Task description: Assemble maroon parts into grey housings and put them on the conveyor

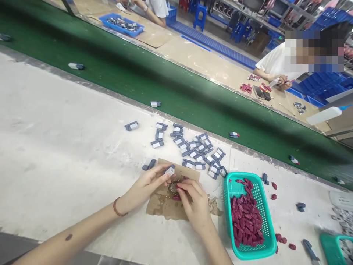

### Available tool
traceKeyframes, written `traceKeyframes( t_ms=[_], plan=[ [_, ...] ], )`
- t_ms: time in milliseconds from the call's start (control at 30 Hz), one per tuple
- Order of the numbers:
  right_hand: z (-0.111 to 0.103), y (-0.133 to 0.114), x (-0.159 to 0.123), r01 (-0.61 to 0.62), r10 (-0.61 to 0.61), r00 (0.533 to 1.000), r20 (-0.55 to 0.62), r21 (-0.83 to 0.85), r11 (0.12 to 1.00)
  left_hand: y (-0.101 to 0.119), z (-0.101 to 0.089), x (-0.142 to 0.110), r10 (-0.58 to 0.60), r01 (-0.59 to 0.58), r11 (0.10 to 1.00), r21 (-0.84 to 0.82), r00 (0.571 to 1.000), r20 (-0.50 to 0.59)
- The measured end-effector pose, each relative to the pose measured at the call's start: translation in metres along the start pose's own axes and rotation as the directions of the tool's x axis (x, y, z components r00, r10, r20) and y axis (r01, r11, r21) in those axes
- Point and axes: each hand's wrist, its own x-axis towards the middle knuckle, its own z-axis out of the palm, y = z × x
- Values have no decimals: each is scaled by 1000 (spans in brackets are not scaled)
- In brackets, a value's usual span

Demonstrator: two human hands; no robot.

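My left hand [147, 182] is closed on a small grey-and-white plastic part [170, 170], its white end facing the right hand. The fingers of my right hand [195, 204] are pinched together beside a small round dish [173, 188]; a bit of dark red shows at the fingertips, apparently a small plastic piece. Under both hands lies a stained sheet of brown cardboard [158, 209], with another dark red piece [176, 198] on it. Just beyond the hands, several grey-and-white parts [194, 144] lie in a loose group.
A teal basket [228, 221] of dark red pieces [246, 221] stands at the right. Loose grey and red parts lie beyond it. Behind runs a green conveyor belt [116, 88] carrying scattered parts. Across it, a person [273, 62] works beside a white bottle [324, 115]; a blue tray [121, 25] sits farther left.
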Motion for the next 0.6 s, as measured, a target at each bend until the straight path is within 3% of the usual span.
traceKeyframes(
  t_ms=[100,200,367,500,600],
  plan=[
    [2,-1,0,73,-65,995,73,-114,991,-1,1,-2,16,-16,999,31,1000,6],
    [4,-3,0,111,-92,989,113,-177,978,0,2,-2,-33,35,999,-41,999,42],
    [6,-5,1,90,-71,991,110,-177,980,0,4,0,-92,116,982,-151,984,154],
    [2,-4,2,-19,19,997,71,-1,1000,-1,4,0,-59,74,994,-78,982,177],
    [-3,-1,2,-196,212,976,-43,236,952,-3,5,-2,-14,15,1000,-8,987,161]
  ],
)
